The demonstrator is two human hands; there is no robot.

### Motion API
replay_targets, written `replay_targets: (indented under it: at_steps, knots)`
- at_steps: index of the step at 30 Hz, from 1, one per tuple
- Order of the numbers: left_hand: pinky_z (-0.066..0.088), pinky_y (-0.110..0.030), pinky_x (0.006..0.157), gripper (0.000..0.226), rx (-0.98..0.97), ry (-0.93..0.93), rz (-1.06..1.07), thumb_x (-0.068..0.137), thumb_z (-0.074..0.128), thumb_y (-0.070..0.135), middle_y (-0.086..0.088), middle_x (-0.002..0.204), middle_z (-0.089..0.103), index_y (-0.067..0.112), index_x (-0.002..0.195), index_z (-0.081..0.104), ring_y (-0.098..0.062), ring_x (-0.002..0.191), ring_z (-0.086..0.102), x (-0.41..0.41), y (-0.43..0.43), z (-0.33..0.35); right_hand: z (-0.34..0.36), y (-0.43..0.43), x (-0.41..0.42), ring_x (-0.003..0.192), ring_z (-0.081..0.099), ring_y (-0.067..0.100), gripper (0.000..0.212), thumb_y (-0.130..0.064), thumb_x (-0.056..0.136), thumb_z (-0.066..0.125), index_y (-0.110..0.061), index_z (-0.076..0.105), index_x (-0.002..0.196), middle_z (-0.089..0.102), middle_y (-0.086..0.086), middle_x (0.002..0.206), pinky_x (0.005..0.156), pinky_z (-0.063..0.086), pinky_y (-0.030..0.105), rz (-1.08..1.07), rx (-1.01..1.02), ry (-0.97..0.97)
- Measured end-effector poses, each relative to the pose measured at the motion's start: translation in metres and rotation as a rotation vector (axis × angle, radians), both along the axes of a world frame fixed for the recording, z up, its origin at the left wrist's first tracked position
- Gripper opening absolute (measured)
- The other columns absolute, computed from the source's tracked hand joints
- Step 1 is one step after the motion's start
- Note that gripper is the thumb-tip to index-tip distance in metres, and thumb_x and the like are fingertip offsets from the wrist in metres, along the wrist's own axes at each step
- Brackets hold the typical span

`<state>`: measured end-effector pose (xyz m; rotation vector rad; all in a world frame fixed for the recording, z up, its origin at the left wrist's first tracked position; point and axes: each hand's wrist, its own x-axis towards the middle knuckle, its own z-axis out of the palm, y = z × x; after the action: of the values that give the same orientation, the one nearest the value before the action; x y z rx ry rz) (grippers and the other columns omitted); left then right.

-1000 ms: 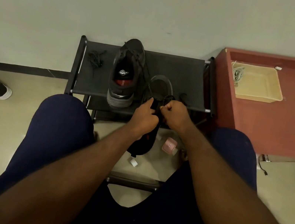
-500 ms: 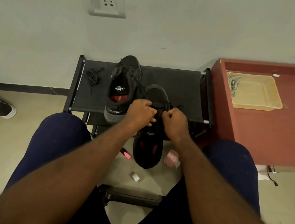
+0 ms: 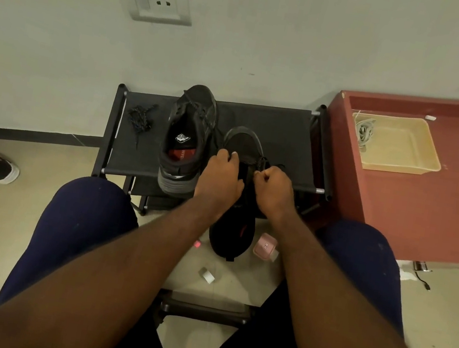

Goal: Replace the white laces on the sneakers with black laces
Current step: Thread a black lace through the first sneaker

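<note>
Second sneaker mid-lacing, both hands at the eyelets

Over the last second the sneaker has been rolled opening-up, its toe on the shoe rack just beyond the hands. The left hand grips its left side, and the right hand pinches the black lace. Threading looks ready to continue. The other sneaker stands left of the left hand, and the pale laces lie far to the right.
</note>
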<state>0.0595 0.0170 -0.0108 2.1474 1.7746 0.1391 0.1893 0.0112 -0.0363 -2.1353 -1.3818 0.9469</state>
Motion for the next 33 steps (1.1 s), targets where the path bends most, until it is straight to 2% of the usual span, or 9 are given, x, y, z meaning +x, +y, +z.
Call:
replay_targets:
  at_steps: [11,16,22,24,26,28,29,31,33]
  knots:
    - [0.049,-0.039,0.091,0.051,-0.103,0.202,0.011,0.098,0.053,0.02,-0.015,0.143,0.028,0.003,0.144,0.038,-0.032,0.124,0.042,0.012,0.005,0.006,0.002,0.001,0.001,0.067,0.054,0.019,0.033,-0.03,0.1,0.056,-0.017,0.051,0.07,0.057,0.001,0.071,0.063,0.039,0.032,-0.011,-0.013,0.024]
    - [0.045,-0.037,0.067,0.024,-0.006,0.211,0.025,0.099,0.053,0.025,-0.01,0.124,0.047,0.009,0.112,0.064,-0.03,0.098,0.061,0.005,0.018,0.011,0.004,0.001,0.0,0.075,0.059,0.023,0.032,-0.031,0.1,0.056,-0.019,0.049,0.071,0.058,0.001,0.075,0.067,0.046,0.035,0.011,-0.016,-0.009]
    - [0.052,-0.041,0.075,0.019,-0.013,0.168,0.06,0.097,0.054,0.018,-0.013,0.118,0.055,0.006,0.108,0.064,-0.034,0.098,0.062,0.008,0.029,0.018,0.005,0.004,0.003,0.069,0.059,0.024,0.034,-0.029,0.1,0.057,-0.017,0.05,0.069,0.058,0.002,0.069,0.063,0.047,0.035,0.023,-0.013,0.017]
    - [0.049,-0.04,0.074,0.02,-0.016,0.162,0.08,0.096,0.055,0.018,-0.014,0.118,0.055,0.005,0.109,0.065,-0.035,0.099,0.062,0.008,0.032,0.018,0.007,0.005,0.008,0.067,0.063,0.028,0.035,-0.027,0.099,0.058,-0.015,0.054,0.066,0.061,0.006,0.065,0.064,0.054,0.041,0.037,-0.018,0.071]
    - [0.043,-0.039,0.07,0.023,-0.023,0.166,0.085,0.096,0.056,0.02,-0.015,0.12,0.055,0.004,0.111,0.064,-0.036,0.102,0.061,0.009,0.033,0.019,0.014,0.005,0.014,0.062,0.059,0.024,0.033,-0.023,0.096,0.058,-0.014,0.053,0.064,0.059,0.005,0.063,0.061,0.05,0.036,0.037,-0.008,0.08]
    - [0.039,-0.039,0.069,0.025,-0.03,0.158,0.089,0.096,0.056,0.02,-0.016,0.121,0.054,0.003,0.112,0.064,-0.038,0.103,0.061,0.01,0.035,0.018,0.024,0.004,0.018,0.067,0.057,0.018,0.026,-0.019,0.095,0.058,-0.012,0.052,0.07,0.061,0.005,0.073,0.059,0.045,0.031,-0.01,0.043,0.082]
    - [0.039,-0.039,0.069,0.024,-0.031,0.152,0.093,0.097,0.055,0.019,-0.016,0.121,0.054,0.003,0.112,0.064,-0.037,0.103,0.061,0.01,0.036,0.017,0.032,0.004,0.017,0.074,0.06,0.019,0.023,-0.017,0.096,0.057,-0.009,0.053,0.076,0.065,0.01,0.083,0.062,0.048,0.033,-0.052,0.092,0.158]
    - [0.041,-0.038,0.068,0.022,-0.029,0.148,0.097,0.098,0.054,0.017,-0.015,0.12,0.054,0.003,0.112,0.064,-0.036,0.1,0.061,0.009,0.038,0.016,0.057,0.003,0.013,0.09,0.069,0.023,0.018,-0.013,0.1,0.053,-0.004,0.052,0.085,0.07,0.017,0.1,0.07,0.057,0.037,-0.197,0.23,0.554]
    - [0.043,-0.039,0.069,0.021,-0.03,0.144,0.097,0.098,0.053,0.016,-0.015,0.119,0.054,0.004,0.111,0.065,-0.035,0.099,0.062,0.009,0.038,0.014,0.09,0.003,0.013,0.079,0.071,0.025,0.018,-0.007,0.102,0.046,-0.009,0.048,0.085,0.069,0.014,0.087,0.068,0.059,0.032,-0.352,0.359,1.097]
